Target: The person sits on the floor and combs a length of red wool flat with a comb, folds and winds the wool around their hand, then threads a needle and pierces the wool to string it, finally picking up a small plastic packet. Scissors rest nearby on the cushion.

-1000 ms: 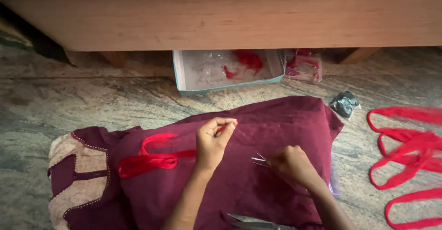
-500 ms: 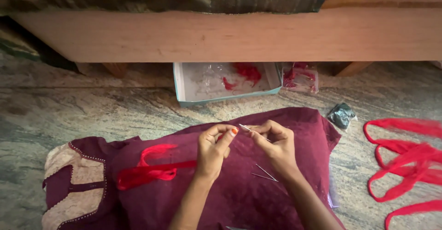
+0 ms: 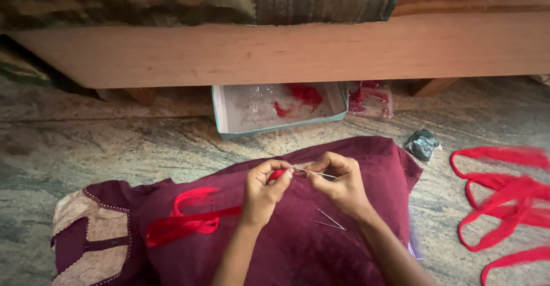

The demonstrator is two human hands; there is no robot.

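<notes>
While both hands meet over the maroon garment [image 3: 321,251] spread on the stone floor [image 3: 114,148], the scene reads from the left like this. At about eight o'clock of the hands lies the garment's beige neck panel [image 3: 80,228] with its dotted edging. Next comes a red ribbon [image 3: 189,220], looped on the cloth and running up toward the left hand [image 3: 262,191]. That hand has thumb and forefinger pinched on the ribbon's red end, the other fingers curled in. Just at its three o'clock, touching or nearly so, the right hand [image 3: 339,184] pinches a thin silver needle [image 3: 314,173], which lies almost level and points at the left fingertips. At six o'clock of the right hand a pair of thin metal pins [image 3: 331,221] rests on the maroon cloth, forming a narrow V. At twelve o'clock of the hands, an open pale blue box [image 3: 275,107] with red scraps sits half under the wooden bed frame [image 3: 286,51]. Farther right, at two o'clock, lies a small dark packet [image 3: 423,144], and at three o'clock, well apart, a tangle of red strips [image 3: 504,200] sprawls on the floor.
</notes>
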